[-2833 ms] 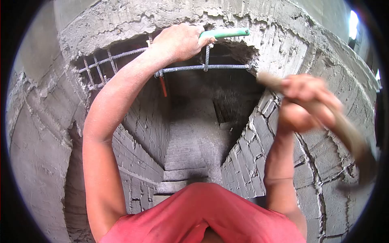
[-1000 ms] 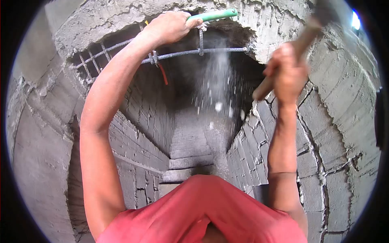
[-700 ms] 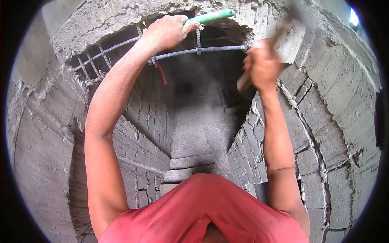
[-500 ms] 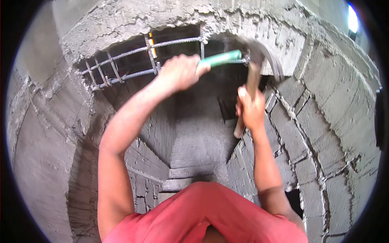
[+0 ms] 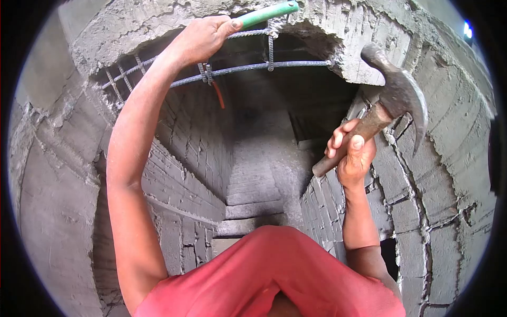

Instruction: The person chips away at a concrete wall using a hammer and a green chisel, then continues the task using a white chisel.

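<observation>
Broken concrete [image 5: 351, 31]: a ragged rim arching above the dark opening; it sits high, so a settled stance seems wise, with the eyes guarded against grit that could drop.
Block wall [image 5: 406, 214]: below the rim on the right, its joints rough and cracked; the right elbow would do well to have swinging room beside it.
Steps [image 5: 253, 211]: deeper in the opening, between the walls; leaning out over them calls for care.
Steel bars [image 5: 301, 64]: bare, ribbed, crossing the upper opening; they stand in the way, and a stray blow could jar off them.
Hammer [image 5: 397, 94]: tilted at the right, its head in front of the rim and well apart from the green bar [image 5: 268, 13]; the flat face should meet the bar's end squarely, not the claw.
Right hand [image 5: 356, 153]: closed round the lower handle, thumb lying on it; a firm but easy wrist should suit.
Left hand [image 5: 206, 37]: wrapped round the green bar, whose upper end sticks out past the thumb — measured blows would spare these knuckles.
Green bar: slants up rightward in front of the concrete; its other end is hidden, so I cannot tell what it touches — best held steady.
Orange strip [image 5: 218, 96]: dangles below the bars, unlikely to interfere.
</observation>
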Demonstrator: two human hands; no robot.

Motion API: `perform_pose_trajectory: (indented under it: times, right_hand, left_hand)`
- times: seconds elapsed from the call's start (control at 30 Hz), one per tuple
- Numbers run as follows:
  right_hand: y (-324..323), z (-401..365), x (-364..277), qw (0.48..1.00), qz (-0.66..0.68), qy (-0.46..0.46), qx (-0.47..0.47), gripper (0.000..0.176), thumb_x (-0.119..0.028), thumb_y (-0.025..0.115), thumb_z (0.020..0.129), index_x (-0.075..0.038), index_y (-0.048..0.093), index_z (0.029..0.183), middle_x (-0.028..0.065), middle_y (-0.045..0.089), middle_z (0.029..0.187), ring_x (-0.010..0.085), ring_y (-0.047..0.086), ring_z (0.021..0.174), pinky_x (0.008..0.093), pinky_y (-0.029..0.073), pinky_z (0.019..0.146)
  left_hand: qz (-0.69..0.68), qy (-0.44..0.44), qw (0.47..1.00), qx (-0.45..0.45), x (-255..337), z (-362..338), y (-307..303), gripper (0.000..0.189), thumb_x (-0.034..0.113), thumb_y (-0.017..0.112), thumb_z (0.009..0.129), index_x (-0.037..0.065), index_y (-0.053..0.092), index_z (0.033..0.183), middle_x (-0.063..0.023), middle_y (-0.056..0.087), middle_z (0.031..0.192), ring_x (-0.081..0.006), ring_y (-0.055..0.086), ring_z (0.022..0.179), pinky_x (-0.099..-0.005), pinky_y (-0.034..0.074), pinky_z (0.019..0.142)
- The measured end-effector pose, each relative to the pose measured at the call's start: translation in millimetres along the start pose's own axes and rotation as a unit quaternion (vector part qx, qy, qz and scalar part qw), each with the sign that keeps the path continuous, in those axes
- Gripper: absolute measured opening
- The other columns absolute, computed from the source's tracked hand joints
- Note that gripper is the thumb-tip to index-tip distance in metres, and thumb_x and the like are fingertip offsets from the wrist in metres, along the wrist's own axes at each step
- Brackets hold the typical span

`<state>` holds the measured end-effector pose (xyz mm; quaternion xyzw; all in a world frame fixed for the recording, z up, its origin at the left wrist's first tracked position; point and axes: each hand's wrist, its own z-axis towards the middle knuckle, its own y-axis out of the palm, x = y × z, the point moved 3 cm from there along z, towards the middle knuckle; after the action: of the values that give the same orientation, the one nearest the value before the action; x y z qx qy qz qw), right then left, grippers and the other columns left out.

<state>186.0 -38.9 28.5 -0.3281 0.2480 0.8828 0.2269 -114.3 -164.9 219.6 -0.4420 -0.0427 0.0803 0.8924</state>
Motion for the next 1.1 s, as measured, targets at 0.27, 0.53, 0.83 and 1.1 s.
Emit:
perform_pose_trajectory:
  times: [0.27, 0.53, 0.83, 1.1]
  right_hand:
    - [13.7, 28.2, -49.6, 0.985, -0.017, -0.168, -0.013, 0.059, -0.053, 0.062, 0.094, 0.002, 0.05, 0.112, 0.0104, 0.056, 0.081, 0.0137, 0.054, 0.065, 0.0247, 0.046, 0.056]
    - [25.2, 71.3, -138.6, 0.913, 0.075, -0.397, -0.057, 0.06, -0.068, 0.041, 0.096, -0.011, 0.058, 0.106, 0.0065, 0.053, 0.08, 0.0193, 0.052, 0.061, 0.0388, 0.05, 0.064]
    - [37.5, 88.5, 1.5, 0.982, -0.186, -0.02, 0.04, 0.031, -0.033, 0.054, 0.101, -0.005, 0.055, 0.088, 0.0024, 0.055, 0.068, 0.0114, 0.051, 0.049, 0.028, 0.045, 0.045]
    - [12.4, 95.5, -152.5, 0.886, 0.059, -0.442, -0.127, 0.061, -0.069, 0.047, 0.087, -0.009, 0.059, 0.091, 0.0066, 0.055, 0.081, 0.0261, 0.058, 0.077, 0.0455, 0.05, 0.077]
  left_hand:
    - [0.022, 0.012, 0.999, 0.028, 3.0, 9.0, -2.5, 0.062, 0.061, 0.041, 0.101, 0.002, 0.062, 0.099, -0.0137, 0.06, 0.073, -0.0251, 0.058, 0.07, -0.0403, 0.047, 0.068]
    - [0.106, -0.041, 0.994, -0.002, 34.9, 11.2, -18.3, 0.054, 0.057, 0.043, 0.1, 0.007, 0.064, 0.101, -0.0176, 0.064, 0.076, -0.0355, 0.064, 0.073, -0.0466, 0.049, 0.067]
    - [0.176, 0.012, 0.984, 0.026, 34.5, 11.6, -16.6, 0.052, 0.055, 0.042, 0.101, 0.007, 0.063, 0.102, -0.0192, 0.066, 0.076, -0.0403, 0.066, 0.078, -0.0522, 0.051, 0.072]
    - [0.179, 0.008, 0.983, 0.033, 23.9, 6.5, -13.3, 0.052, 0.057, 0.042, 0.1, 0.009, 0.063, 0.102, -0.0176, 0.064, 0.071, -0.0376, 0.067, 0.074, -0.0514, 0.051, 0.068]
